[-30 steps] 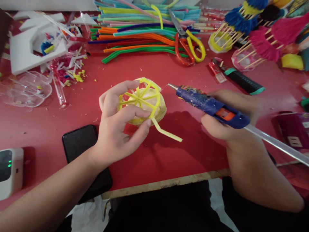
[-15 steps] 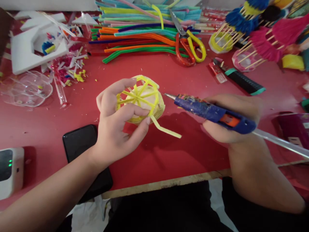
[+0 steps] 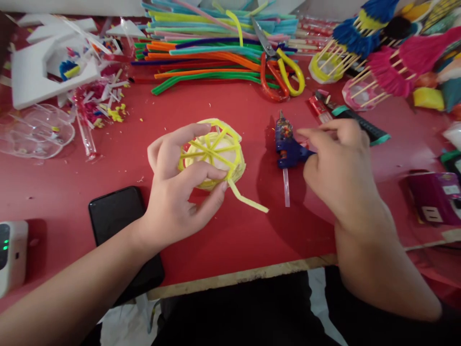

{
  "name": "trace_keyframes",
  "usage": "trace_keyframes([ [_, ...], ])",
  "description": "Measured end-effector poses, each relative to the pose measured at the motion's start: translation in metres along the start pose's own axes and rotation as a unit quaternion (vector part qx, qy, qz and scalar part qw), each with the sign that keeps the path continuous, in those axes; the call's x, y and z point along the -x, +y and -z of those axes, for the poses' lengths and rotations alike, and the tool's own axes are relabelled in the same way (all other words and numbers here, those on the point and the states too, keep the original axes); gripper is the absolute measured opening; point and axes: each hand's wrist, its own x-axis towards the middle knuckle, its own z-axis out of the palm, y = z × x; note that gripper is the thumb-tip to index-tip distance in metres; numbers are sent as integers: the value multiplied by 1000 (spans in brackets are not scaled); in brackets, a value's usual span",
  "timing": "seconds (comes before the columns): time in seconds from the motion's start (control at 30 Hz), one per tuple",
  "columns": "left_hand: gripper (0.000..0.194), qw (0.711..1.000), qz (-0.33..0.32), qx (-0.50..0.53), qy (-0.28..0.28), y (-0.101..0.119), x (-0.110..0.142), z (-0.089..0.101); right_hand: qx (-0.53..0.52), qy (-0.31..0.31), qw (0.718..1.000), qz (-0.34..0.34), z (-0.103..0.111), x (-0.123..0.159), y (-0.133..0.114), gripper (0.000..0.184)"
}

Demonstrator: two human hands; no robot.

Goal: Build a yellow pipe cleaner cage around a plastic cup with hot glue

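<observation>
My left hand [image 3: 180, 187] pinches the edge of a round yellow wheel-like piece [image 3: 211, 153], apparently made of pipe cleaner, with crossing spokes and a pale round middle. Its thumb and index finger press at the lower right rim, where a loose yellow pipe cleaner end [image 3: 248, 198] sticks out towards the right. To the right, my right hand [image 3: 338, 168] is closed about the handle end of a blue glue gun [image 3: 284, 144]. The nozzle points away from me, and a clear glue stick [image 3: 286, 187] protrudes from the back. My palm hides part of the handle.
Pipe cleaners [image 3: 209, 60] in many colours lie at the back, with scissors [image 3: 281, 72] on them. A black phone [image 3: 118, 211] rests under my left forearm. A cutter [image 3: 363, 126] and stick-and-yarn pieces [image 3: 392, 62] are at right; foam scraps [image 3: 32, 72] lie left.
My right hand has turned the glue gun from pointing left to pointing away, lower by the table, and my grip has moved to its handle end. The left hand keeps its pinch.
</observation>
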Motion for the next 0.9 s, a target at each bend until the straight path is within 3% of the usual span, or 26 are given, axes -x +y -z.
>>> trace_keyframes([
  [0.1,9,1000,24,-11,-10,4,0,-1,-194,57,978,44,19,-2,-26,27],
  [0.17,6,1000,22,-15,-13,4,0,-1,-312,-51,944,97,28,1,-43,16],
  [0.23,2,999,24,-21,-13,4,0,-2,-352,-111,914,168,32,4,-54,13],
  [0.33,3,999,36,-27,-19,2,1,-4,-335,-108,910,221,29,6,-58,7],
  [0.5,4,999,27,-26,-16,1,2,-5,-270,-59,939,203,25,1,-49,12],
  [0.7,10,999,29,-16,-26,5,1,-5,-251,-13,941,227,22,-1,-45,13],
  [0.9,12,999,5,13,-41,5,-1,-4,-226,4,954,198,18,0,-47,11],
])
